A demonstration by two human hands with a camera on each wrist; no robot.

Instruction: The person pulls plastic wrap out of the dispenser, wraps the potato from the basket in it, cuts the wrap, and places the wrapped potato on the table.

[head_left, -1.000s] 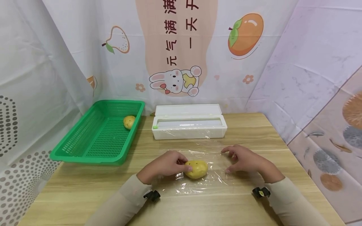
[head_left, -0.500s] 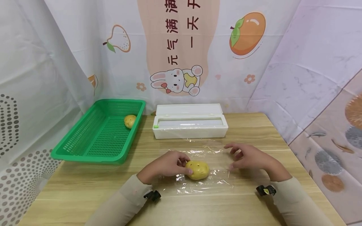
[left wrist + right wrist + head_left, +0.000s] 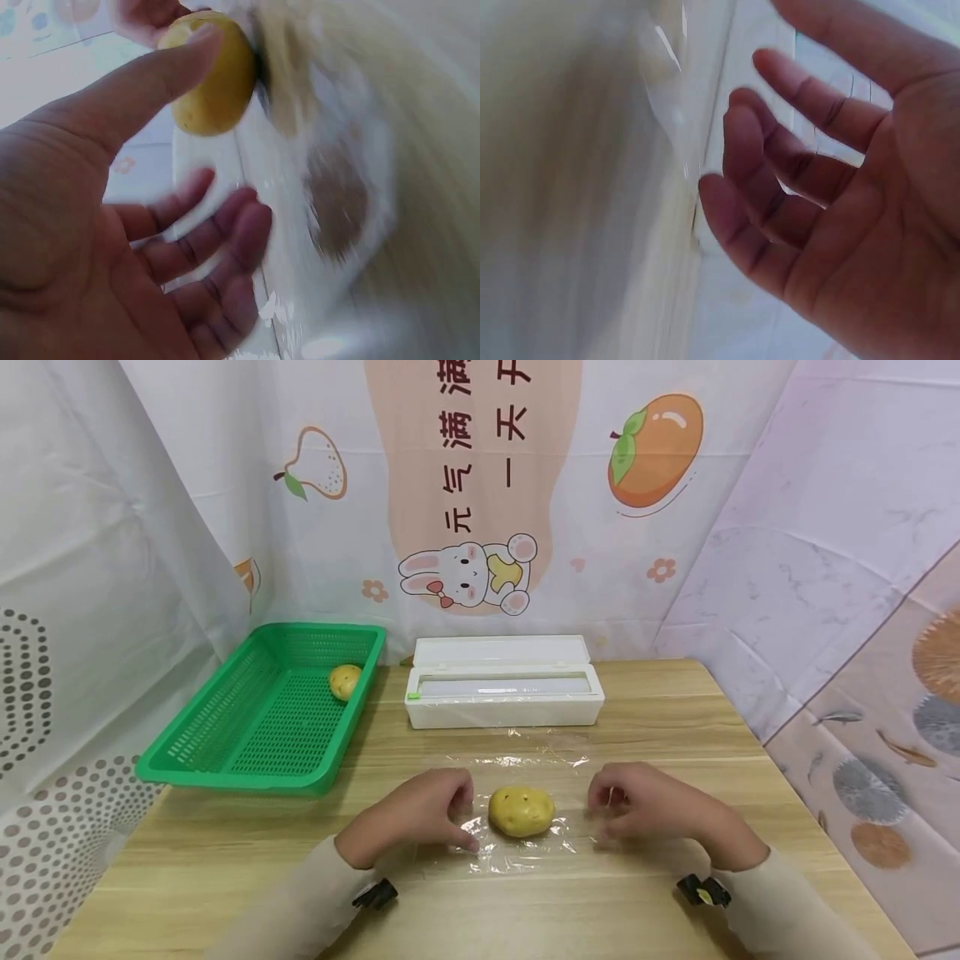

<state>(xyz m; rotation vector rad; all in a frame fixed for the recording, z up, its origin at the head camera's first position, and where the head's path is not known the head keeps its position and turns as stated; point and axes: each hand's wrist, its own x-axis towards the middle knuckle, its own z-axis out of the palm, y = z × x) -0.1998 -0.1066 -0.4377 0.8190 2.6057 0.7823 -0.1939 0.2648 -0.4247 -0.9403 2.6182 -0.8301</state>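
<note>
The potato (image 3: 521,812) lies on clear plastic film (image 3: 516,762). The left hand (image 3: 418,810), at its nine o'clock, and right hand (image 3: 651,806), at three, curve loosely, gripping nothing; blur leaves any touch on the film uncertain.

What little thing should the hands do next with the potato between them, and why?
Maybe the left hand should fold the clear film over the potato: the potato lies uncovered on it, and the left hand is beside it, not holding it.
</note>
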